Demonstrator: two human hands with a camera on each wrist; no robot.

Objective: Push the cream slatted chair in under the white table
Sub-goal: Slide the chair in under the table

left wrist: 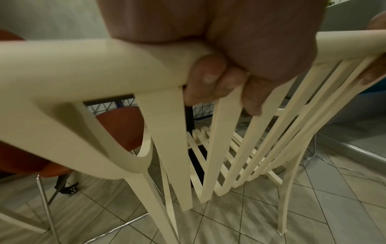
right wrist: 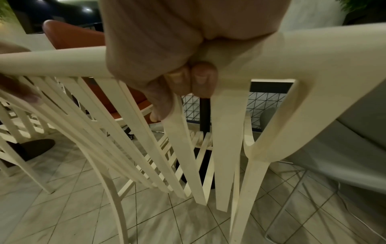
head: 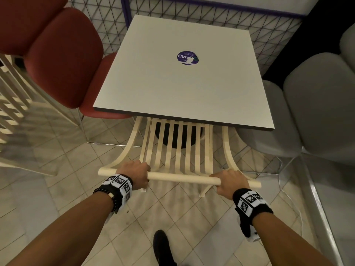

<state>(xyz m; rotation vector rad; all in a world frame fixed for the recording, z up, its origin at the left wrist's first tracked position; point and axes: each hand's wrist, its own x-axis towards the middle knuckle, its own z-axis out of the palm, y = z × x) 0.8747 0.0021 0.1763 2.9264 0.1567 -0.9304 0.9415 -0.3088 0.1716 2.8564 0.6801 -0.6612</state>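
The cream slatted chair (head: 178,150) stands at the near edge of the white table (head: 172,83), its seat partly hidden beneath the tabletop. Its round top rail (head: 180,177) runs across in front of me. My left hand (head: 134,172) grips the rail near its left end, fingers (left wrist: 211,79) curled under it. My right hand (head: 228,182) grips the rail near its right end, fingers (right wrist: 194,79) wrapped round it. The table's black pedestal (right wrist: 205,115) shows through the chair's slats (right wrist: 181,148).
A red padded chair (head: 63,54) sits at the table's left, a grey padded chair (head: 317,104) at its right. Another cream slatted chair (head: 11,104) is at far left. A wire mesh panel (head: 192,18) stands behind the table. My dark shoe (head: 163,246) is on the tiled floor.
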